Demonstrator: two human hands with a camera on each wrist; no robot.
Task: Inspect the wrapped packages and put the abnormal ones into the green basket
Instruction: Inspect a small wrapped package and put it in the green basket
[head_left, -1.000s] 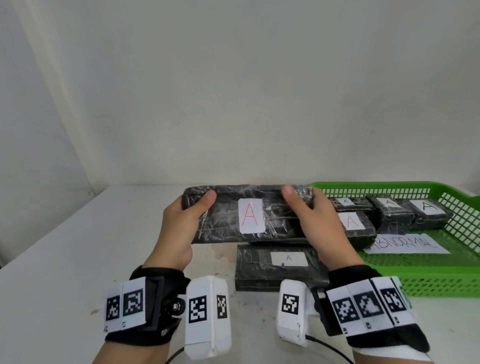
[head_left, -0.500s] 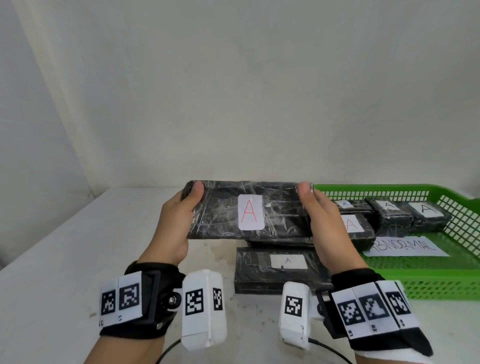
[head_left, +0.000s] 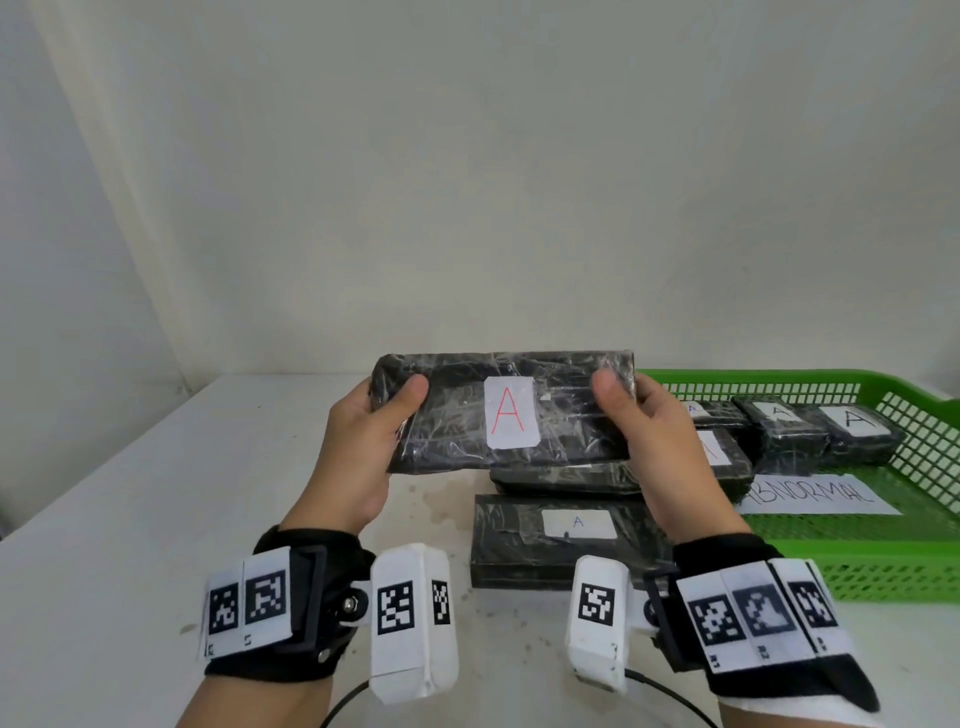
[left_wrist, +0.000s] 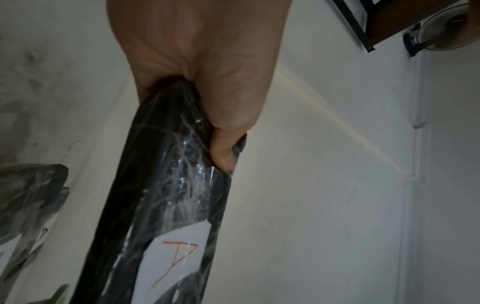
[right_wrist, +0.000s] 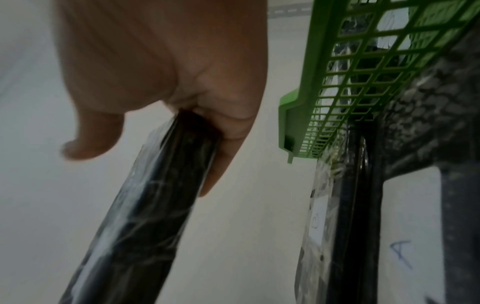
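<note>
Presently the left hand (head_left: 363, 447) and right hand (head_left: 660, 441) each clamp thumb-over-fingers on an end of the red-A wrapped package (head_left: 506, 410), lifted mid-frame left of the green basket (head_left: 857, 561); advisably turn it slowly, checking the film.

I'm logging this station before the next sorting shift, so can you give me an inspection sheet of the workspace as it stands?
Surface: white table, faint stains near the middle.
Job's things: long wrapped package with a red A label, held up off the table; small package with a blue A lying on the table; another package behind it, end over the rim of the green basket; three small packages inside, plus an ABNORMAL sheet.
Clutter: nothing seen.
Hands: left hand and right hand each grip one end of the long package.
Cables: black cable under the wrists.
Surroundings: plain white wall.
</note>
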